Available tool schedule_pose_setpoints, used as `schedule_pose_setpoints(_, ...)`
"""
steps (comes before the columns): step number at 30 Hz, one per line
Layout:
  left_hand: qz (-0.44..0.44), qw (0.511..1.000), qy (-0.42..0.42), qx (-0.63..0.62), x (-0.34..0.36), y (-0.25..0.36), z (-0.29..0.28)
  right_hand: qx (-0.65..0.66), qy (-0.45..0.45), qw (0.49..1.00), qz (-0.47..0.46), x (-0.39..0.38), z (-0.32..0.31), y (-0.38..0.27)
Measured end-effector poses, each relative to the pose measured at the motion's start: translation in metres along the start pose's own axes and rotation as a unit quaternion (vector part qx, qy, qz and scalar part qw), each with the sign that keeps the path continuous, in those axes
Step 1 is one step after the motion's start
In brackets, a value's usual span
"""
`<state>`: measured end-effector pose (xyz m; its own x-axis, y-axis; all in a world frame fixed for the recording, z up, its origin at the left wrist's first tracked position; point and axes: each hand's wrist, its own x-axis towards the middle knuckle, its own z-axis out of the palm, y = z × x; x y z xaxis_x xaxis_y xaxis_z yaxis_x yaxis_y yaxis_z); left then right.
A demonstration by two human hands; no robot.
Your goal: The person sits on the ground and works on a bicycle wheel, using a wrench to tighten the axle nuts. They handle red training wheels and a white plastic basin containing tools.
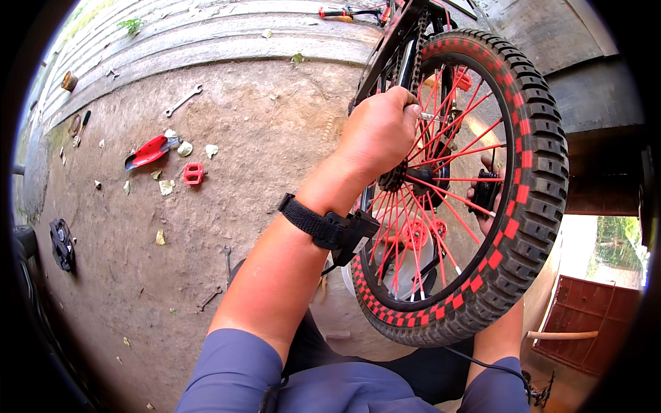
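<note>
A bicycle wheel (551, 162) with a knobbly black tyre, red checks and red spokes stands before me in a black frame (387, 51). My left hand (383, 129) is closed beside the chain (419, 38), above the hub (423, 177). Its fingers curl out of sight, so what they grip is hidden. A small metal piece (430, 118) shows just past the thumb. Through the spokes, my right hand (487, 219) is partly visible on the wheel's far side. A black device (486, 191) and the spokes cover most of it; its fingers cannot be made out.
On the dirt floor lie an open-ended wrench (183, 100), a red pedal (193, 173), a red and black curved part (150, 153) and a black round part (62, 244). Smaller wrenches (209, 299) lie near my leg. A whitish container (413, 265) stands behind the wheel.
</note>
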<state>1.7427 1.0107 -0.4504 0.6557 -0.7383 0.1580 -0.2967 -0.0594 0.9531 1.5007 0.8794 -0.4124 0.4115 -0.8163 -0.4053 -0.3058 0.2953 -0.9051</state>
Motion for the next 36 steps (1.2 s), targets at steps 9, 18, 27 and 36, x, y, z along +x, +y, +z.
schedule_pose_setpoints(9,0.0,1.0,-0.007,0.011,-0.002,-0.006,0.002,-0.004,0.012,1.0,0.004,-0.002,0.003,-0.002)
schedule_pose_setpoints(18,-0.02,0.997,-0.074,0.03,-0.002,-0.007,-0.006,-0.045,-0.003,0.999,0.003,0.006,-0.008,0.007)
schedule_pose_setpoints(27,-0.02,0.991,-0.118,0.052,-0.006,0.002,-0.01,-0.04,-0.004,0.999,-0.011,0.016,-0.009,0.01)
schedule_pose_setpoints(36,-0.006,0.99,-0.111,0.086,-0.007,-0.005,-0.007,-0.03,-0.034,0.999,-0.018,0.026,0.006,0.016)
